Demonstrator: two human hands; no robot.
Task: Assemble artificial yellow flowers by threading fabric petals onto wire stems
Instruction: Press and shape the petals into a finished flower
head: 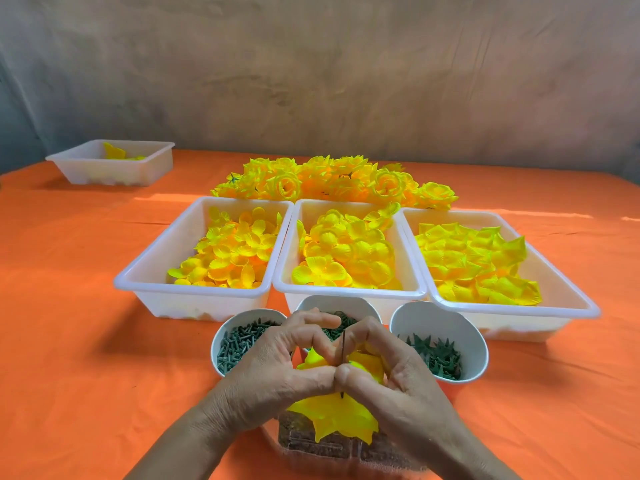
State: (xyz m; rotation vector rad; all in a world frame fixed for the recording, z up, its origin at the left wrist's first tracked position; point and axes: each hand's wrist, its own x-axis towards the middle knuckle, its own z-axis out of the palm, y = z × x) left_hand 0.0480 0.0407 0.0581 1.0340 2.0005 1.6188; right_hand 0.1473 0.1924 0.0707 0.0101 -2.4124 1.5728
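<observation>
At lower centre the left hand [273, 372] and right hand [398, 382] pinch a wire stem [343, 351] threaded with petals [332, 417]; finished flowers [332, 181] heap at upper centre, yet three trays [349, 294] sit full, so much is likely left.

Small craft workshop, set up as hand-assembly bench. Table under orange cloth [86, 306]. Stock sorted by kind: left tray [152, 258], middle tray [346, 291] and right tray [568, 282], all white plastic, side by side, each full of yellow fabric petals [235, 251] of own cut. Just near of them, left cup [221, 336], middle cup [332, 303] and right cup [433, 320] hold small dark green plastic parts [239, 341]. Heap of finished flowers [332, 181] on cloth beyond trays. Spare tray [104, 171] far left, few petals inside. Bare, stained grey wall [311, 81] behind.
</observation>
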